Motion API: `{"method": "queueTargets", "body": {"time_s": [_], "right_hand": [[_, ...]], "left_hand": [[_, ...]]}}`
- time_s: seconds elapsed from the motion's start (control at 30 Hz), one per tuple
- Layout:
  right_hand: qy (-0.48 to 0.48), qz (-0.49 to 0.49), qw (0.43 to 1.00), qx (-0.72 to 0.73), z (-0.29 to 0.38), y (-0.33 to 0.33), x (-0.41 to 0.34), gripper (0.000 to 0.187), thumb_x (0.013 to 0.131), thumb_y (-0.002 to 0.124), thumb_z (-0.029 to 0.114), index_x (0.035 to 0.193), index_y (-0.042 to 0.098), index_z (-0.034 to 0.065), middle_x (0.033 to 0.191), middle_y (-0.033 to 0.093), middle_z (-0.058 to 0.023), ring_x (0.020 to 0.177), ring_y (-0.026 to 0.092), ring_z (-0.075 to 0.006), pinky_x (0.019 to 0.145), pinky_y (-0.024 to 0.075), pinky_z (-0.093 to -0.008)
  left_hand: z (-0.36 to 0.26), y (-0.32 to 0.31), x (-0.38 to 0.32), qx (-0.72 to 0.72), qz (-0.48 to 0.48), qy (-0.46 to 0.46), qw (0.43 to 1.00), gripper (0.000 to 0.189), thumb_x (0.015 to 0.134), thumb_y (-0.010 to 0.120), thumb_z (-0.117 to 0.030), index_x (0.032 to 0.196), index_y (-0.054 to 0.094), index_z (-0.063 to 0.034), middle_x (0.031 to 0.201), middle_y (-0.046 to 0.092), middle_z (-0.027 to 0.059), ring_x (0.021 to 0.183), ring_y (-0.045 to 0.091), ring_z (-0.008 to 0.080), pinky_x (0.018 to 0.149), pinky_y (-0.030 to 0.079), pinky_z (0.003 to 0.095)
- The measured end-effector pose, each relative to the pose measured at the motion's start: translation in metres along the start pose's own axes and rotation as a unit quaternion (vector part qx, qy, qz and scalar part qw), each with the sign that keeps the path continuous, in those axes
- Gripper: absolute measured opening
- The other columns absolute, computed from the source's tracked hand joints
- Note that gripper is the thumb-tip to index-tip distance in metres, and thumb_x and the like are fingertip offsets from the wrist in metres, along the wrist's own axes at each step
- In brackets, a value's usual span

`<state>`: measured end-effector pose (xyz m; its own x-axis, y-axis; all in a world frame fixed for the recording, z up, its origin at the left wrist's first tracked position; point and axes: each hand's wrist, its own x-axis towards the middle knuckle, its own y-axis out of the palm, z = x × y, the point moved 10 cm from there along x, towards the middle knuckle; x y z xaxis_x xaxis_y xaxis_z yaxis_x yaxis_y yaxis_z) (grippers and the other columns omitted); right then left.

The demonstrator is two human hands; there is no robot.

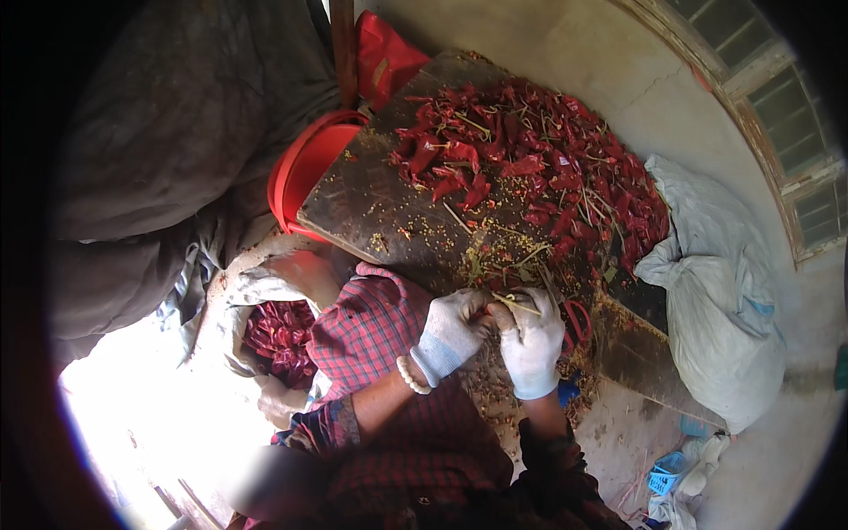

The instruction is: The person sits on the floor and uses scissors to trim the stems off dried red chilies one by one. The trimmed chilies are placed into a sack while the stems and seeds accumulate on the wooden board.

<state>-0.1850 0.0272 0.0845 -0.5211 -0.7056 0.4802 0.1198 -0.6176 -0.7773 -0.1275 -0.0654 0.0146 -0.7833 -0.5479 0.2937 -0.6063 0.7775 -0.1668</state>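
Observation:
Both my hands wear white knit gloves with bare fingertips, and they meet over the near edge of the table. My right hand pinches a thin pale chili stem. Fingertips of my left hand are curled close beside it; what lies between them is too small to tell. Scissors with red handles show just right of my right hand, partly hidden by it. Beyond my hands, a large heap of dried red chilies covers the far part of the dark wooden table.
Yellow seeds and stem scraps litter the tabletop. A red plastic tub stands at the table's left edge. An open sack holds chilies at lower left. A stuffed white woven sack leans at right. A blue basket sits on the floor.

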Motion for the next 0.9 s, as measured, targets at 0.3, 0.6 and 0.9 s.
{"method": "queueTargets", "body": {"time_s": [0.3, 0.6, 0.9], "right_hand": [[0.343, -0.004, 0.823, 0.454, -0.071, 0.035, -0.050, 0.019, 0.093, 0.066, 0.017, 0.101, 0.064, 0.0006, 0.085, 0.063, -0.0027, 0.075, 0.058, -0.0148, 0.069, 0.0468, -0.0280], [0.371, -0.067, 0.783, 0.496, -0.123, 0.006, -0.079, 0.017, 0.091, 0.068, 0.020, 0.096, 0.064, 0.0040, 0.077, 0.061, -0.0049, 0.068, 0.057, -0.0151, 0.063, 0.0463, -0.0315], [0.160, 0.086, 0.983, -0.002, -0.168, -0.005, -0.038, 0.013, 0.081, 0.069, 0.011, 0.092, 0.069, 0.0041, 0.089, 0.066, -0.0180, 0.082, 0.066, -0.0349, 0.072, 0.0517, -0.0402]], "left_hand": [[-0.031, 0.015, -0.011, 0.137, 0.062, 0.148, 0.978, 0.025, 0.062, 0.069, 0.000, 0.087, 0.066, -0.0059, 0.075, 0.059, 0.0105, 0.070, 0.060, 0.0318, 0.060, 0.051, 0.0376], [0.020, 0.003, -0.010, -0.268, 0.036, -0.139, 0.953, 0.030, 0.091, 0.064, -0.016, 0.118, 0.060, -0.0037, 0.086, 0.067, 0.0053, 0.069, 0.061, 0.0122, 0.059, 0.050, 0.0251], [0.067, 0.022, -0.020, -0.583, -0.018, -0.274, 0.764, 0.032, 0.099, 0.051, -0.020, 0.124, 0.051, -0.0003, 0.106, 0.065, 0.0136, 0.087, 0.065, 0.0227, 0.072, 0.056, 0.0338]]}}
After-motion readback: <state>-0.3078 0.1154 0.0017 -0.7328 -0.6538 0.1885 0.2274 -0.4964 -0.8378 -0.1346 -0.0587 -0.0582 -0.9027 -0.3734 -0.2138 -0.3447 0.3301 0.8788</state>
